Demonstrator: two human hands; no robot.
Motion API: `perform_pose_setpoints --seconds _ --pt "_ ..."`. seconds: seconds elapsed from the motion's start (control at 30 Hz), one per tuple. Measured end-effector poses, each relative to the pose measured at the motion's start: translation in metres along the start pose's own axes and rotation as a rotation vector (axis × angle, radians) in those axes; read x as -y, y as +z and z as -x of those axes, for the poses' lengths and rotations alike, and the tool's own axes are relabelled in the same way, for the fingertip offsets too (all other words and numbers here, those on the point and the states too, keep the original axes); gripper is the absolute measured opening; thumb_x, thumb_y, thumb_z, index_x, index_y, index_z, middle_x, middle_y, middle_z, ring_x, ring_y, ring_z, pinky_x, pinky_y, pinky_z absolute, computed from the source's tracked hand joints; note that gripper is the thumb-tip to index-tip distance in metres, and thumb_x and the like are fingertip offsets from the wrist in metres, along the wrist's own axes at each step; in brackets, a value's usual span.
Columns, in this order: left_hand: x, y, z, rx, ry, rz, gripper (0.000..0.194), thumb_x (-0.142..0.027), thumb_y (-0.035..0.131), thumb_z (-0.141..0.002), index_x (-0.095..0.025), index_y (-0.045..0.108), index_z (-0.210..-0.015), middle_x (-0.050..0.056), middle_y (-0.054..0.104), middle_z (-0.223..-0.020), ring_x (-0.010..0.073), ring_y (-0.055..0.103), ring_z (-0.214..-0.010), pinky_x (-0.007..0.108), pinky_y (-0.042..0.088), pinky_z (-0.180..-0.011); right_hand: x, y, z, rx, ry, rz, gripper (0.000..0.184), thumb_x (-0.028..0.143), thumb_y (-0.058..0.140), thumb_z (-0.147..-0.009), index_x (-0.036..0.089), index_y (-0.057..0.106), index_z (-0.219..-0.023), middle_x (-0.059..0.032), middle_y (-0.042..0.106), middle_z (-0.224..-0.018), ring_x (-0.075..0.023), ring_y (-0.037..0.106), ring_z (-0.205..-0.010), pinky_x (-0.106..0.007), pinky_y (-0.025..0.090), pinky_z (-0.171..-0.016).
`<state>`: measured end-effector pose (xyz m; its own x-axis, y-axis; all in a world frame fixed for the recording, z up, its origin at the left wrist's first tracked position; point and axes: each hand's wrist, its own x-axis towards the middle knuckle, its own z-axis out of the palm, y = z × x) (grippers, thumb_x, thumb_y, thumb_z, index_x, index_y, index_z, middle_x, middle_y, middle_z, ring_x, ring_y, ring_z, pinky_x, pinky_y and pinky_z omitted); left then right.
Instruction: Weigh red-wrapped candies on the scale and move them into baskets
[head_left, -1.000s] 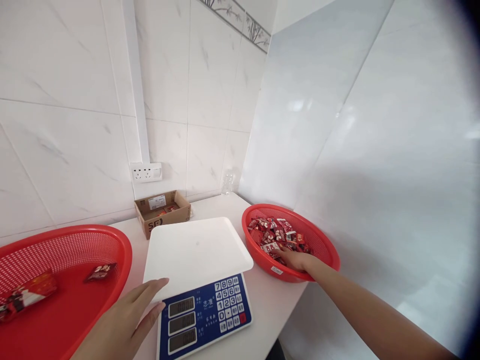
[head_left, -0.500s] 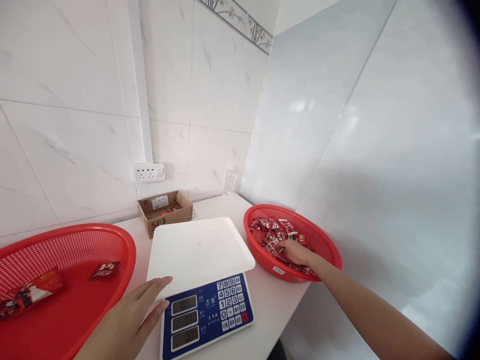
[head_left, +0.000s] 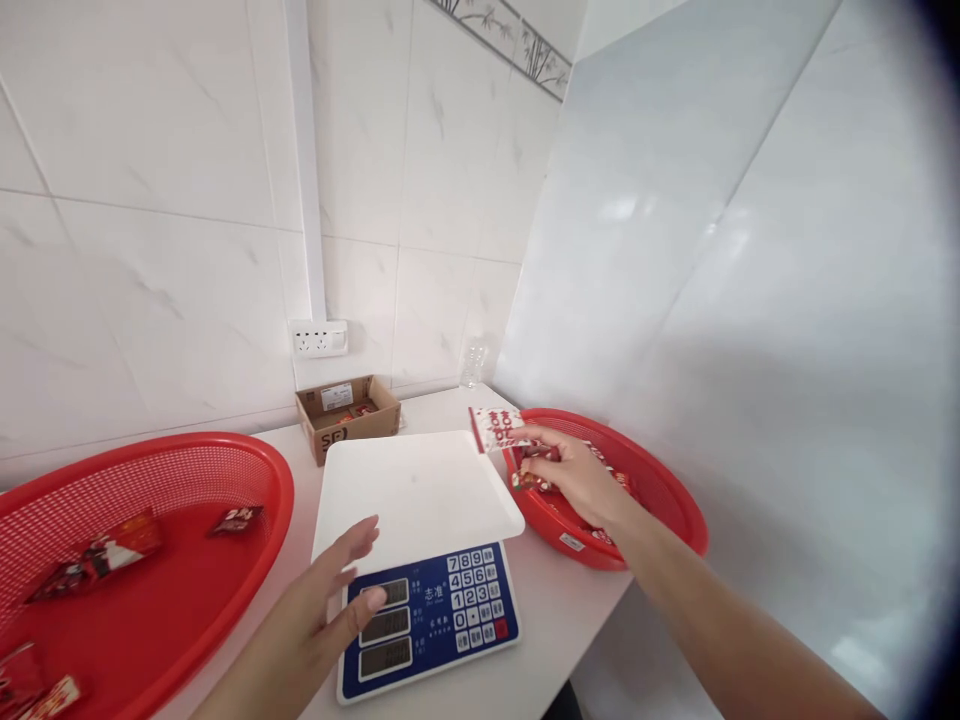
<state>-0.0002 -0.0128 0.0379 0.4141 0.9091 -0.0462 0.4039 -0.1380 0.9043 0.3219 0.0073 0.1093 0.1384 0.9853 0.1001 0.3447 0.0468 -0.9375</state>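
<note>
My right hand (head_left: 566,475) is closed on several red and white packets (head_left: 496,427), held above the left rim of the right red basket (head_left: 675,515), next to the white tray of the scale (head_left: 420,495). More packets lie in that basket under my hand. My left hand (head_left: 330,605) hovers open, fingers spread, over the scale's blue display panel (head_left: 431,625) and the tray's front left corner. It holds nothing.
A large red basket (head_left: 187,560) at the left holds a few red packets (head_left: 101,555). A small cardboard box (head_left: 349,415) stands by the tiled wall under a socket (head_left: 321,340). A clear bottle (head_left: 472,362) stands in the corner. The counter edge runs close at front right.
My right hand has closed on packets and lifted them out of the right basket toward the scale tray. My left hand has risen off the counter and moved right over the display.
</note>
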Motion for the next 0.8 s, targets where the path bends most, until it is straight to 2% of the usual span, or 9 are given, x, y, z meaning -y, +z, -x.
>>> perform_pose_setpoints --seconds 0.1,0.2,0.27,0.37,0.5,0.6,0.67,0.8 --pt "-0.005 0.012 0.001 0.092 0.076 0.364 0.074 -0.058 0.049 -0.082 -0.033 0.018 -0.144 0.008 0.033 -0.148 0.0255 0.033 -0.135 0.043 0.037 -0.106 0.016 0.051 0.019 0.244 -0.105 -0.086 0.039 0.014 0.056 -0.069 0.023 0.065 -0.105 -0.0019 0.066 -0.095 -0.0146 0.063 -0.074 -0.029 0.053 -0.068" --pt "-0.01 0.024 0.001 0.128 0.113 0.661 0.077 -0.059 0.055 -0.079 -0.033 0.022 -0.143 0.008 0.032 -0.149 0.0299 0.03 -0.135 0.045 0.042 -0.102 0.021 0.095 0.034 0.456 -0.26 -0.075 0.039 0.006 0.051 -0.069 0.025 0.068 -0.099 -0.0019 0.059 -0.112 -0.0155 0.061 -0.094 -0.027 0.051 -0.077" --pt "-0.014 0.03 -0.001 0.107 0.04 0.848 0.072 -0.059 0.054 -0.079 -0.031 0.028 -0.141 0.009 0.038 -0.145 0.0316 0.034 -0.133 0.046 0.046 -0.097 0.021 0.115 0.04 0.529 -0.325 -0.061 0.045 0.002 0.047 -0.069 0.026 0.068 -0.1 -0.0023 0.056 -0.116 -0.0157 0.058 -0.101 -0.027 0.05 -0.081" --pt "-0.021 0.031 -0.004 0.025 -0.092 1.029 0.057 -0.051 0.052 -0.084 -0.029 0.039 -0.136 0.009 0.048 -0.137 0.0292 0.043 -0.127 0.045 0.051 -0.091 0.02 0.129 0.041 0.58 -0.364 -0.023 0.051 -0.001 0.044 -0.071 0.027 0.066 -0.106 -0.0024 0.057 -0.114 -0.0154 0.057 -0.102 -0.028 0.048 -0.086" --pt "-0.025 0.025 -0.009 -0.124 -0.14 1.103 0.041 -0.037 0.057 -0.085 -0.026 0.051 -0.124 0.007 0.055 -0.129 0.0249 0.051 -0.118 0.039 0.055 -0.084 0.016 0.129 0.034 0.59 -0.291 -0.125 0.048 0.007 0.047 -0.078 0.03 0.054 -0.12 -0.0023 0.051 -0.129 -0.0147 0.059 -0.101 -0.03 0.049 -0.086" --pt "-0.025 0.021 -0.012 -0.232 -0.173 1.145 0.033 -0.03 0.058 -0.086 -0.025 0.056 -0.118 0.007 0.059 -0.122 0.0228 0.055 -0.111 0.037 0.057 -0.079 0.007 0.129 0.025 0.582 -0.141 -0.213 0.048 0.019 0.051 -0.083 0.03 0.043 -0.129 -0.0039 0.06 -0.117 -0.0157 0.063 -0.093 -0.033 0.051 -0.084" --pt "-0.023 0.018 -0.014 -0.307 -0.174 1.155 0.029 -0.028 0.058 -0.085 -0.023 0.058 -0.113 0.007 0.061 -0.119 0.0221 0.057 -0.108 0.036 0.057 -0.077 0.0 0.131 0.014 0.498 -0.091 -0.23 0.046 0.023 0.053 -0.082 0.027 0.043 -0.127 -0.0044 0.064 -0.109 -0.0173 0.063 -0.095 -0.035 0.051 -0.084" --pt "-0.019 0.013 -0.017 -0.413 -0.143 1.104 0.03 -0.033 0.066 -0.079 -0.023 0.059 -0.106 0.006 0.062 -0.112 0.0197 0.061 -0.095 0.031 0.056 -0.068 -0.015 0.137 -0.016 0.253 -0.108 -0.115 0.037 0.025 0.054 -0.08 0.024 0.052 -0.117 -0.0072 0.054 -0.127 -0.0182 0.061 -0.1 -0.036 0.052 -0.084"
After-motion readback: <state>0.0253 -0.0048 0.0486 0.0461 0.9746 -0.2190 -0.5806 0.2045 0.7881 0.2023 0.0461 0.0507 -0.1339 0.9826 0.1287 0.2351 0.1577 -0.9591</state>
